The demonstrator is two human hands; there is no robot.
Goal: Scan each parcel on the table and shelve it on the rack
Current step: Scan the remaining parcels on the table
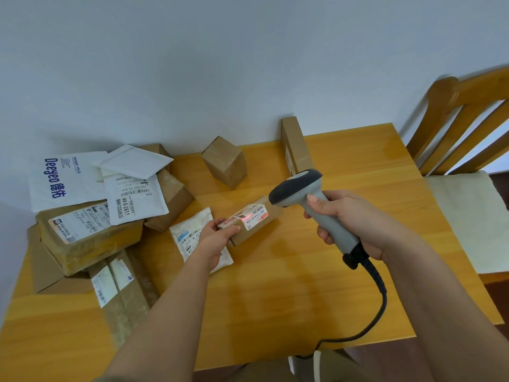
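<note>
The right hand (355, 221) wraps its curled fingers around the grey plastic handle of a barcode scanner (311, 199), whose black coiled cable (381, 293) trails off the near edge of the smooth yellow wooden surface (316, 285). The left hand (217, 238) grips one end of a small oblong cardboard parcel (256, 220) at the middle of the surface, red scanner light on its white label (252, 216). More cardboard boxes and white padded mailers crowd the left edge.

This looks like a room in a home used for sorting mail. A yellow wooden desk (344, 166) stands against a plain white wall (220, 64). A wooden chair (462, 128) with a soft white cushion (468, 216) sits beside it. Cardboard boxes (88, 238) and white mail bags (60, 183) lie piled on the desk.
</note>
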